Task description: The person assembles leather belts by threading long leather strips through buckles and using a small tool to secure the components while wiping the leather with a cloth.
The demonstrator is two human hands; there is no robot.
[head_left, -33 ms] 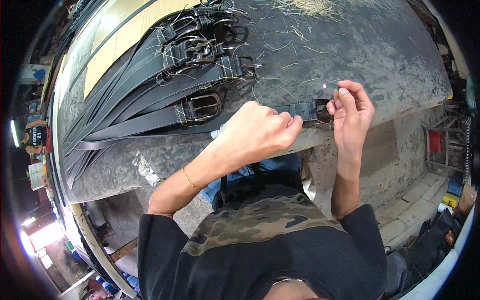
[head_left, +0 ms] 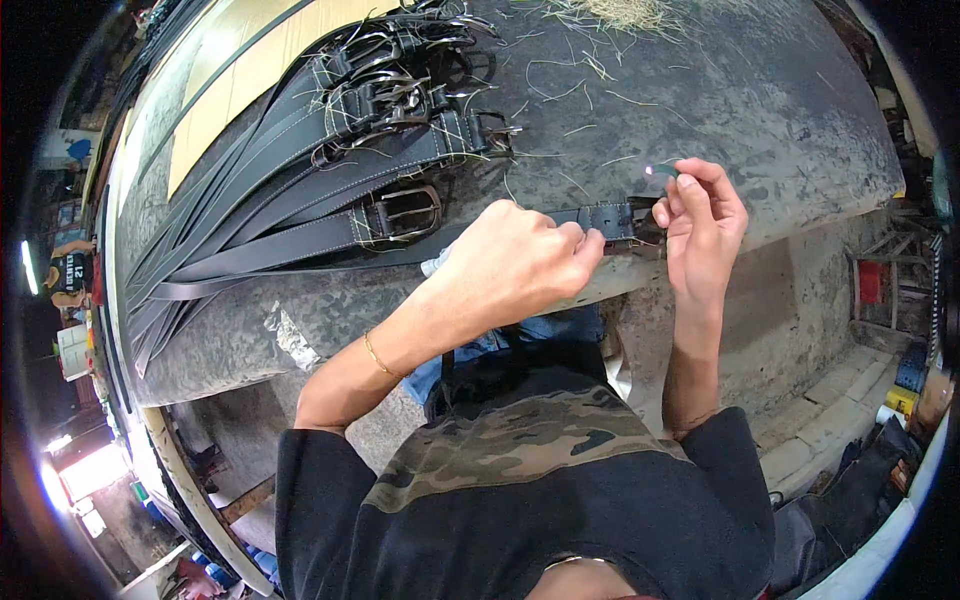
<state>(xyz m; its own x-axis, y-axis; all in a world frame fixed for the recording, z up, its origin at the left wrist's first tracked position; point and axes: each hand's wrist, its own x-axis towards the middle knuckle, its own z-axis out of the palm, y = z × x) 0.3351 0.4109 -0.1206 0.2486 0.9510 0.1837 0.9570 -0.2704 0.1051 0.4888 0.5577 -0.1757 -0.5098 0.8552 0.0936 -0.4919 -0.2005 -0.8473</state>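
A black leather belt point(head_left: 606, 221) lies along the table's near edge, with its dark buckle point(head_left: 645, 215) beside my right hand. My left hand point(head_left: 525, 255) is closed over the belt's middle, thumb and fingers pressed together just left of the buckle end. What it pinches, if anything, is hidden. My right hand point(head_left: 703, 222) is raised at the buckle, its fingers closed on a small dark green strip point(head_left: 664, 171) with a bright pinkish tip, too small to name. Its fingertips partly cover the buckle.
Several black belts with metal buckles point(head_left: 408, 212) are heaped on the left of the dark table point(head_left: 780, 130). Loose pale threads point(head_left: 590, 70) are scattered at the far side, with a pile point(head_left: 630, 14) behind. A rack with a red item point(head_left: 871, 282) stands at right.
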